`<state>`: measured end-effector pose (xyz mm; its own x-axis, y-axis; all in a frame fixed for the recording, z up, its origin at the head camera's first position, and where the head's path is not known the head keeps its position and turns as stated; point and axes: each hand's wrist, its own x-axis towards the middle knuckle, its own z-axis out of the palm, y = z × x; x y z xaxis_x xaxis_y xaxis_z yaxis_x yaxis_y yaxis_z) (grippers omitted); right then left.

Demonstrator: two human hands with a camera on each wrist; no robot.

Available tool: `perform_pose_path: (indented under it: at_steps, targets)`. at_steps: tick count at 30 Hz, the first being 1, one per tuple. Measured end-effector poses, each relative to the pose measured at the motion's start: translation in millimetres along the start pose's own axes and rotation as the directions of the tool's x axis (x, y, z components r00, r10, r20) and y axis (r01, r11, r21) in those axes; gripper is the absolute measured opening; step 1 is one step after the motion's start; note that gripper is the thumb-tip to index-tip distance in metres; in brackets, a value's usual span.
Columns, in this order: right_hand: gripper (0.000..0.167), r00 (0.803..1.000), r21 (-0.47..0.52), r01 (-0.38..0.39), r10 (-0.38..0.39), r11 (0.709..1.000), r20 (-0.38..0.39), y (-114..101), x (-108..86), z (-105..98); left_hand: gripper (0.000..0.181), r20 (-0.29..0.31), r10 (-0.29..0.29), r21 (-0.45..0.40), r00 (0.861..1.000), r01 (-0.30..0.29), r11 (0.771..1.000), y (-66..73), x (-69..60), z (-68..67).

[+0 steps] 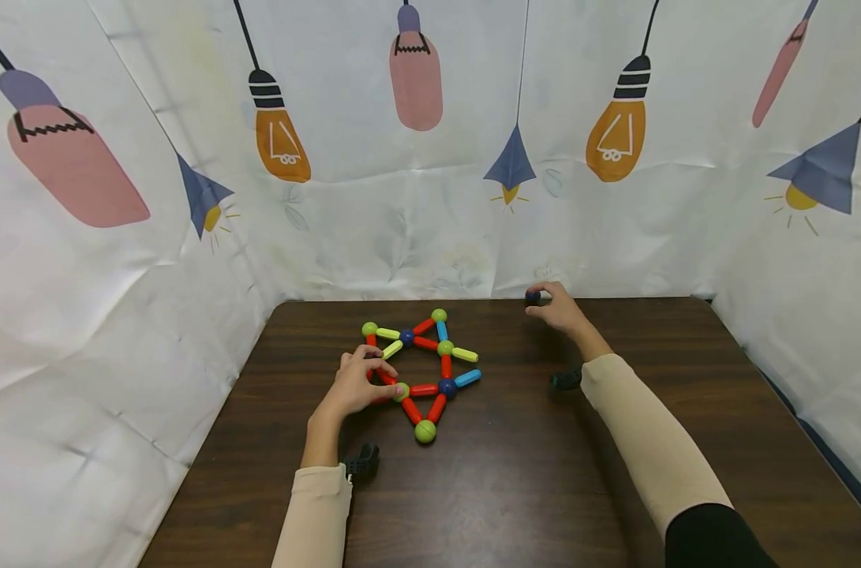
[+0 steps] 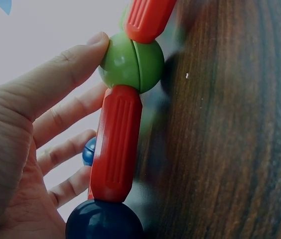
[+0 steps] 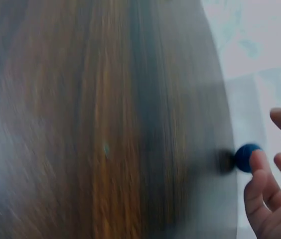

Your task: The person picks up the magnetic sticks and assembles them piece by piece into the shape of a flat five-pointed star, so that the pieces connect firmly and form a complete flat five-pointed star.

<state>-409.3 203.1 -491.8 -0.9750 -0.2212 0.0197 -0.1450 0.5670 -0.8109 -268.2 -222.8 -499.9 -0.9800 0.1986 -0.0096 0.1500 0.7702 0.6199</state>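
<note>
A flat figure of magnetic rods and balls (image 1: 424, 390) lies on the table, mostly red rods joined by green and dark blue balls. At its near left side my left hand (image 1: 350, 385) grips it. The left wrist view shows the thumb against a green ball (image 2: 120, 62), other fingers behind a red rod (image 2: 115, 144); their tips are partly hidden. At the table's far edge my right hand (image 1: 561, 310) reaches around a loose dark blue ball (image 1: 532, 298). In the right wrist view a fingertip overlaps this blue ball (image 3: 246, 158), while the thumb stands apart from it.
Light green rods (image 1: 465, 355) and a blue rod (image 1: 468, 379) stick out from the figure's right side. The dark wooden table (image 1: 515, 489) ends at a white curtain (image 1: 416, 229) printed with lamps. Each wrist carries a dark strap (image 1: 362, 461).
</note>
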Motion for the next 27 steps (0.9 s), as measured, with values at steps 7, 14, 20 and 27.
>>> perform_pose_path:
  at_steps: [7, 14, 20, 27]
  targets:
    - [0.059, 0.990, -0.118, 0.070, -0.054, 0.991, 0.131, 6, 9.7, -8, 0.025, -0.004, -0.004, -0.007, 1.000, 0.004, 1.000, -0.1, -0.4, 0.4]
    - [0.054, 0.983, -0.144, 0.104, -0.080, 0.984, 0.165, 10, 11.8, -5, 0.026, -0.002, -0.005, -0.003, 1.000, 0.005, 1.000, 0.3, 0.6, 1.0]
    - [0.042, 0.984, -0.148, 0.047, -0.021, 0.988, 0.176, 10, 7.5, -3, 0.026, -0.003, -0.010, -0.004, 1.000, 0.010, 1.000, 0.3, 0.9, 1.6]
    - [0.034, 0.953, -0.204, 0.181, -0.120, 0.962, 0.279, 12, -0.6, -3, 0.025, -0.008, -0.020, -0.021, 1.000, 0.019, 1.000, 1.1, -1.0, 0.2]
